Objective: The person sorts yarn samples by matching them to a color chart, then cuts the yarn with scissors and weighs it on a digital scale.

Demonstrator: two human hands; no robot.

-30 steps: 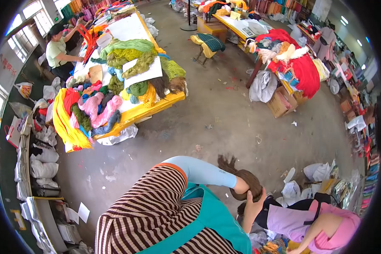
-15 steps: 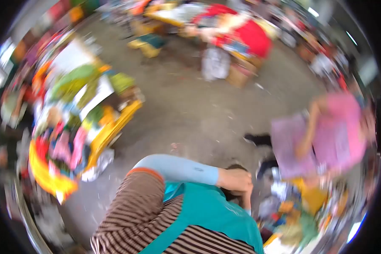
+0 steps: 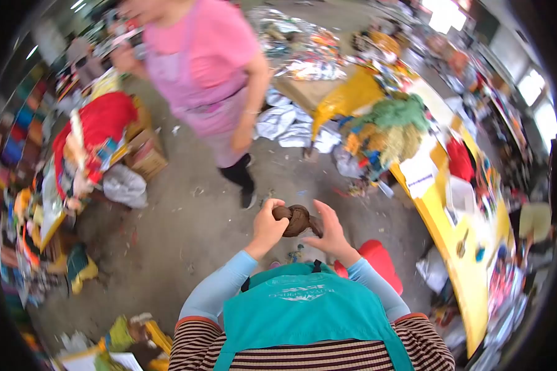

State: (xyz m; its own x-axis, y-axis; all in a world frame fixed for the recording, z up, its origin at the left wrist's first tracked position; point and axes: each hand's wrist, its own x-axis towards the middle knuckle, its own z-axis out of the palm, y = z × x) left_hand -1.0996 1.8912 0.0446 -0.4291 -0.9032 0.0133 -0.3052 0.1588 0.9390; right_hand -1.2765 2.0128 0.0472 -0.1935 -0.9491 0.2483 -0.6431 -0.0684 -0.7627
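A twisted, knotted bundle of brown cloth or yarn [image 3: 297, 220] is in front of my chest, above the floor. My left hand [image 3: 268, 229] grips its rounded left end, thumb pressed over it. At the other end, my right hand [image 3: 330, 234] has its fingers and thumb spread, and the bundle's short tail points in between them. Both forearms wear light blue sleeves. Below my hands is the bib of my teal apron [image 3: 303, 309].
A person in a pink top and apron [image 3: 207, 80] stands ahead on the left. To the right runs a yellow-edged table [image 3: 442, 229] with heaped yarn and a white bin [image 3: 460, 196]. Behind my right forearm is a red seat-like object [image 3: 379, 263]. A cardboard box [image 3: 147, 156] stands left.
My view has swung to the right, so the person in pink is now at upper left. My hands have come to the front, with the brown bundle in plain sight and the right hand opened out.
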